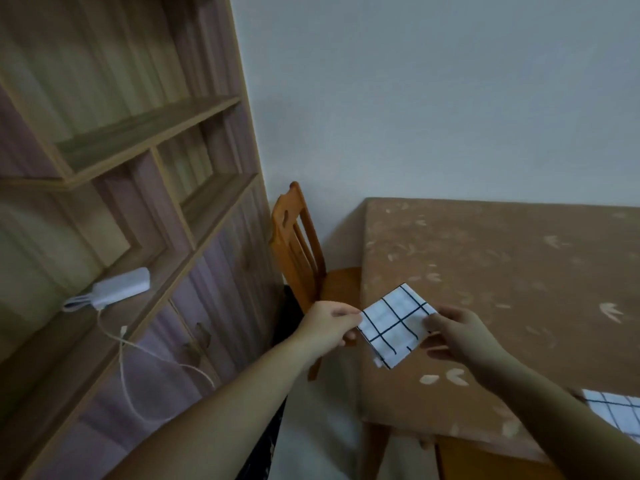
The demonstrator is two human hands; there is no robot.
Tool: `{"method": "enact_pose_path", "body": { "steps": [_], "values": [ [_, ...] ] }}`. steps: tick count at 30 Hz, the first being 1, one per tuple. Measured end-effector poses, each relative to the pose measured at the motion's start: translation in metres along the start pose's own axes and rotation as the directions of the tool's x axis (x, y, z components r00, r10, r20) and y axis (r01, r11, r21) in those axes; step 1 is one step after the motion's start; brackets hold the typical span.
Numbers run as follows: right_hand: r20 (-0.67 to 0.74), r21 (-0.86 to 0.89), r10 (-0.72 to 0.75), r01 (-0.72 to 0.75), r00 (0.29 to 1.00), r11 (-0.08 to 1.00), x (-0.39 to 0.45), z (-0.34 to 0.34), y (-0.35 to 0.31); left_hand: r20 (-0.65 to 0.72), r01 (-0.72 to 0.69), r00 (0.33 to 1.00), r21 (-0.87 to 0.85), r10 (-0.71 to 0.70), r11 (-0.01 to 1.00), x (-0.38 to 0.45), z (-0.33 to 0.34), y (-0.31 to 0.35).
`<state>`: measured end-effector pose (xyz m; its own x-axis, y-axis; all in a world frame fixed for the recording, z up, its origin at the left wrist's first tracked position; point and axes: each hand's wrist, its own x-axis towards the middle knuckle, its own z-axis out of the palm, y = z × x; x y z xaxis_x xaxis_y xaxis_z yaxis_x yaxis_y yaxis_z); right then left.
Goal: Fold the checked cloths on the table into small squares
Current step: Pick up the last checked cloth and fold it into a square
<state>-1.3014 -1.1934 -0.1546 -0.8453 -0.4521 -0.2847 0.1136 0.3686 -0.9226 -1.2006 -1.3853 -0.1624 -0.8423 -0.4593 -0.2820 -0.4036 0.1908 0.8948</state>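
The small folded white cloth with dark check lines [394,325] is held in the air over the near left corner of the brown leaf-patterned table [519,271]. The left hand [329,325] pinches its left corner; the right hand [460,336] grips the right edge, though its fingertips are blurred. Loosening either pinch could let the layers spring open. Another white checked cloth [616,414] lies at the table's near right edge.

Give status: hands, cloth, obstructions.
Left hand and right hand pinch folded checked cloth above table. Second cloth waiting. Nothing blocking.
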Motion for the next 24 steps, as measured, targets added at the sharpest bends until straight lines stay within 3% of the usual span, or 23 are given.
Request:
{"method": "enact_pose_path", "body": {
  "steps": [9, 18, 24],
  "values": [
    [-0.021, 0.093, 0.08, -0.078, 0.997, 0.993, 0.133, -0.021, -0.011, 0.138, 0.153, 0.978, 0.037, -0.156, 0.988, 0.119, 0.016, 0.018],
    [-0.039, 0.239, 0.178, -0.163, 0.983, 0.957, 0.224, 0.002, -0.02, 0.323, 0.296, 0.92, -0.197, -0.224, 0.935, 0.244, 0.014, 0.007],
    [-0.138, 0.159, 0.226, -0.204, 0.964, 0.966, 0.274, 0.02, -0.006, 0.396, 0.381, 0.88, -0.26, -0.262, 0.887, 0.311, 0.028, -0.012]
  ]
}}
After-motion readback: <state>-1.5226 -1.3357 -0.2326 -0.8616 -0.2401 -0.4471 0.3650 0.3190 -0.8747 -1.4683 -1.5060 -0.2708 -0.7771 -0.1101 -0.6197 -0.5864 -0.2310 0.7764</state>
